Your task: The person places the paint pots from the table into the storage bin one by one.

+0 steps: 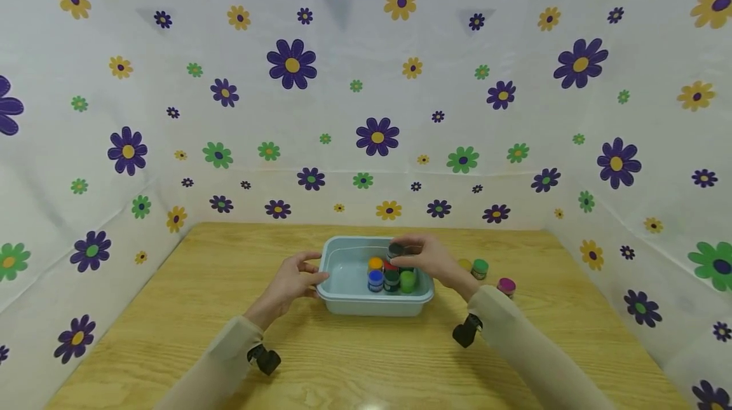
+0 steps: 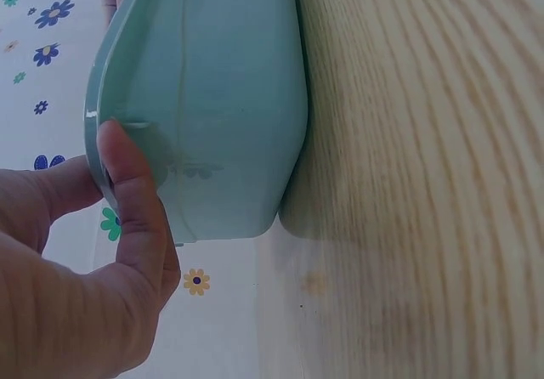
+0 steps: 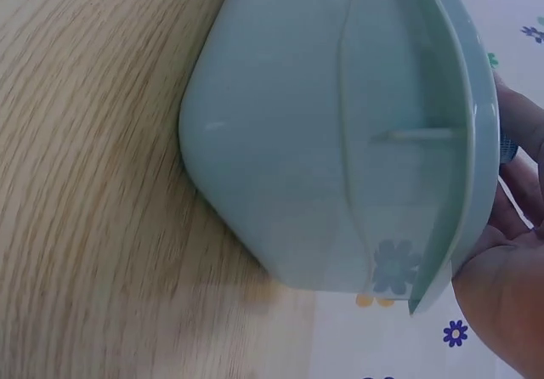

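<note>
A light blue plastic tub (image 1: pixel 349 308) sits on the table, and small paint jars stand together in its right half. Among them I see an orange-lidded jar (image 1: pixel 375 263), a blue jar (image 1: pixel 375 280), a dark-lidded jar (image 1: pixel 391 280) and a light green jar (image 1: pixel 408 281); a red one (image 1: pixel 390 266) is partly covered. My left hand (image 1: pixel 294 280) grips the tub's left rim between thumb and fingers. Over the tub's right side, my right hand (image 1: pixel 426 259) holds another dark-lidded jar (image 1: pixel 396 250) by its fingertips. In the right wrist view the tub wall (image 3: pixel 280 141) hides most of that jar.
On the wooden table (image 1: pixel 320 365), right of the tub, stand a green-lidded jar (image 1: pixel 480 268), a yellow jar (image 1: pixel 465 264) partly behind my right hand, and a magenta-lidded jar (image 1: pixel 506 286). A white flower-print sheet (image 1: pixel 343 98) encloses the back and sides.
</note>
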`<state>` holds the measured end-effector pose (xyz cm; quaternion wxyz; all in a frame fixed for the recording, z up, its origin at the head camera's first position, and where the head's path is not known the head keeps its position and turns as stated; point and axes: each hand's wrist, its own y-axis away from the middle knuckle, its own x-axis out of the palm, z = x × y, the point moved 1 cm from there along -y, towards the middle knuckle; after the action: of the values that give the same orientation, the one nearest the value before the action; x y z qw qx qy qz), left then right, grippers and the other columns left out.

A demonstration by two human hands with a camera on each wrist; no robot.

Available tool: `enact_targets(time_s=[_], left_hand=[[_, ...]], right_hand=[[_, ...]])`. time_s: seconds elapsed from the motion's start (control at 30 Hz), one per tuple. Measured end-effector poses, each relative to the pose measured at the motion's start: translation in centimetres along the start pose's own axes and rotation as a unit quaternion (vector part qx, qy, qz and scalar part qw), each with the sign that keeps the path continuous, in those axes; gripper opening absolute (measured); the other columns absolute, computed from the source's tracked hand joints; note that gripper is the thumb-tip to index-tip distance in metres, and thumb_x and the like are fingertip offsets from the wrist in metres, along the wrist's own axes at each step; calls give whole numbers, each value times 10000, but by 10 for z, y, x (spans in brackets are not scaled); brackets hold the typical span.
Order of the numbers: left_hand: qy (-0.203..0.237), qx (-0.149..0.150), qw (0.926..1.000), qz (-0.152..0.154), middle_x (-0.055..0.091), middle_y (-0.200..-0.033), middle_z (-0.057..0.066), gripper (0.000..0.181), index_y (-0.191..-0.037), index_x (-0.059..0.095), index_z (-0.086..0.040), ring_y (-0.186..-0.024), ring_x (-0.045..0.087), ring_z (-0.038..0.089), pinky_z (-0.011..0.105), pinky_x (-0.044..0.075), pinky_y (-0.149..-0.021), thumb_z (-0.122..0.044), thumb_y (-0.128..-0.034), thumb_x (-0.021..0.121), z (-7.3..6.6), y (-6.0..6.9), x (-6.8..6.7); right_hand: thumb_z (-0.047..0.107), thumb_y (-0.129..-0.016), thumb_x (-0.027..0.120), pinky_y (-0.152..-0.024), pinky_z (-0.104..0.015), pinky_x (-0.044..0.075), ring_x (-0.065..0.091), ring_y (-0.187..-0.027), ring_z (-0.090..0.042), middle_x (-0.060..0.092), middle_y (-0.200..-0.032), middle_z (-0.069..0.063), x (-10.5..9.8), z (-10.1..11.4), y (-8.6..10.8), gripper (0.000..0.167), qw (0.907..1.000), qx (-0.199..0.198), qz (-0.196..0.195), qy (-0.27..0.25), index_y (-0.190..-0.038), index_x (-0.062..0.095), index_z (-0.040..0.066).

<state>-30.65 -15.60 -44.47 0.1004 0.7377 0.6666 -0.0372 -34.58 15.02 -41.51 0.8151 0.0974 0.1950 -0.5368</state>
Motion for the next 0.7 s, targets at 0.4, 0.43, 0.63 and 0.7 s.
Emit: enact_targets(time_s=[0.4,0.43,0.63,0.7], left_hand=[[55,-27,10000,27,574,-1038,170,540,-1384,511,-51,-772,654,227,321,594,-581,-48,-884,713,1,0,0],[49,-31,10000,35,572,-1040,169,541,-1385,510,-53,-778,656,231,322,594,-583,-51,-884,713,1,0,0],[24,-31,10000,54,576,-1044,171,539,-1383,509,-49,-807,663,261,340,600,-595,-55,-884,715,0,-1,1],[25,-31,10000,43,577,-1041,172,536,-1381,509,-44,-802,661,256,338,600,-593,-53,-885,713,0,0,1]], right_hand=[[254,-830,798,-1001,-426,509,625,-1111,-194,689,-1200,-43,24,10,-16,480,9985,-6,198,502,-1260,659,92],[252,-831,798,-1008,-434,505,625,-1119,-197,689,-1202,-41,26,10,-17,475,9982,0,183,563,-1257,661,95],[176,-840,787,-1020,-434,505,634,-1130,-232,676,-1226,-80,39,15,-22,446,9978,-128,172,633,-1254,662,68],[158,-839,785,-1002,-421,518,641,-1120,-244,673,-1227,-98,42,15,-24,448,9971,-196,198,706,-1255,659,54]])
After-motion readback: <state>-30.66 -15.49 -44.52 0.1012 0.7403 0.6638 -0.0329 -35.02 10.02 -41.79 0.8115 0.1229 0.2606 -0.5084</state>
